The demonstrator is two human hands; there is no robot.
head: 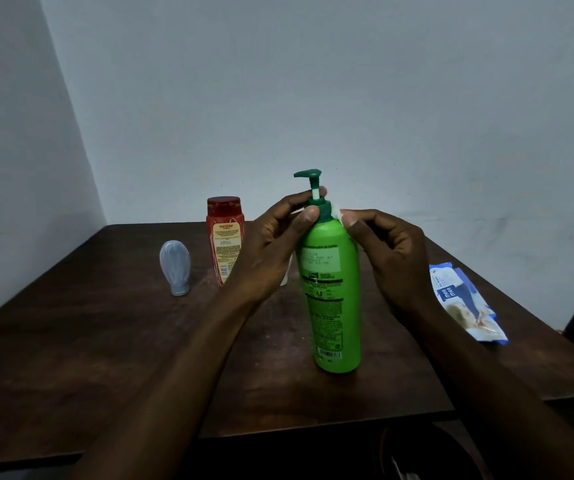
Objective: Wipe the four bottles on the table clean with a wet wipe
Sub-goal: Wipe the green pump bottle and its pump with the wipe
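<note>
A tall green pump bottle (334, 292) stands upright near the middle of the dark wooden table (105, 341). My left hand (275, 244) grips its neck just under the dark green pump. My right hand (382, 251) pinches a small white wet wipe (338, 213) against the right shoulder of the bottle. A red bottle (225, 237) stands behind my left hand. A pale blue bottle (175, 266) stands on its cap further left. A white bottle (284, 277) is almost wholly hidden behind my left hand and the green bottle.
A blue and white wet wipe pack (465, 303) lies flat near the table's right edge. Pale walls meet in a corner behind the table. A dark object sits on the floor below the table's front edge.
</note>
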